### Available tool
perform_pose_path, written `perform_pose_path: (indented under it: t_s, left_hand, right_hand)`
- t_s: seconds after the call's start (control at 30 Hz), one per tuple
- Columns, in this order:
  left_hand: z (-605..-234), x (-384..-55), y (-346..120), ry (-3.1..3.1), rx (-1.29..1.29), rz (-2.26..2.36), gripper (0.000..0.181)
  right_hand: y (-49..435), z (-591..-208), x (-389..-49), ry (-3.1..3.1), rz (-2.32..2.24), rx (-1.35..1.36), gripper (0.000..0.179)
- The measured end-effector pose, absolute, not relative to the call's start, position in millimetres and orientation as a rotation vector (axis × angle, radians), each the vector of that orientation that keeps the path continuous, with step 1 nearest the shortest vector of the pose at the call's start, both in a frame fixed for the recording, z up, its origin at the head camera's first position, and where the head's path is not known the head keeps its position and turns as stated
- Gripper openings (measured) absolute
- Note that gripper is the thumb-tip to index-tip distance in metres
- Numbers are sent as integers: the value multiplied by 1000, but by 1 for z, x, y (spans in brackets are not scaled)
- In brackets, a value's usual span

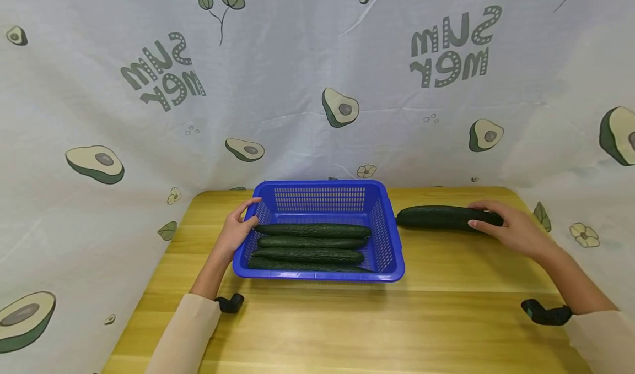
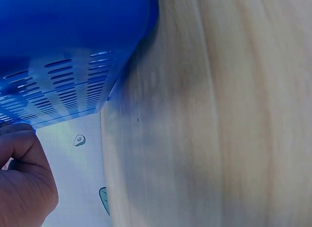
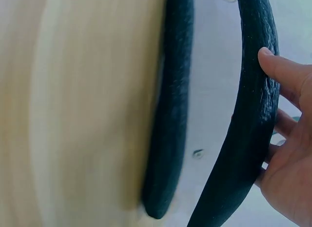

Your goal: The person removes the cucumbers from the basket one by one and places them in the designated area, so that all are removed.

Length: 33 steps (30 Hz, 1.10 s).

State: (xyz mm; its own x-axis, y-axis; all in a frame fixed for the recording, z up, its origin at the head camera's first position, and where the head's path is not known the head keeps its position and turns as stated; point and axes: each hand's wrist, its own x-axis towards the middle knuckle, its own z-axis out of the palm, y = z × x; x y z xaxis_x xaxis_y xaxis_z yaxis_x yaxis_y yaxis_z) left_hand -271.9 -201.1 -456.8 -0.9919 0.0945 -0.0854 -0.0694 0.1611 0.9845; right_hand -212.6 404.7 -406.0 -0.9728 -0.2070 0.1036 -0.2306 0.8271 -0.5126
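A blue plastic basket [image 1: 317, 276] with slotted walls holds several dark green cucumbers [image 1: 312, 255] lying side by side. My left hand [image 1: 237, 229] grips its left rim, the thumb over the inner side. In the left wrist view, the curled left hand [image 2: 27, 180] meets the outside of the basket [image 2: 68, 85]. To the basket's right, my right hand [image 1: 513, 228] holds a cucumber [image 1: 436, 218] near its right end. The right wrist view shows this held cucumber [image 3: 251, 100] raised, while another cucumber [image 3: 170, 114] lies on the table, hidden beneath it in the head view.
The wooden table [image 1: 347, 330] runs back to a pale curtain [image 1: 297, 76] printed with avocados, which also hangs along both sides. A small black wrist device [image 1: 230, 303] sits on the left wrist, another black device [image 1: 545, 312] on the right.
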Motion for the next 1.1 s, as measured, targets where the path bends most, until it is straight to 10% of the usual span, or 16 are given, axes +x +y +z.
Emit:
perform_pose_path:
  t_s: [1.1]
  left_hand:
    - [-460,-273,-199,2319,38,1976,56]
  right_hand:
    - [408,-460,-217,-3054,789,443,47]
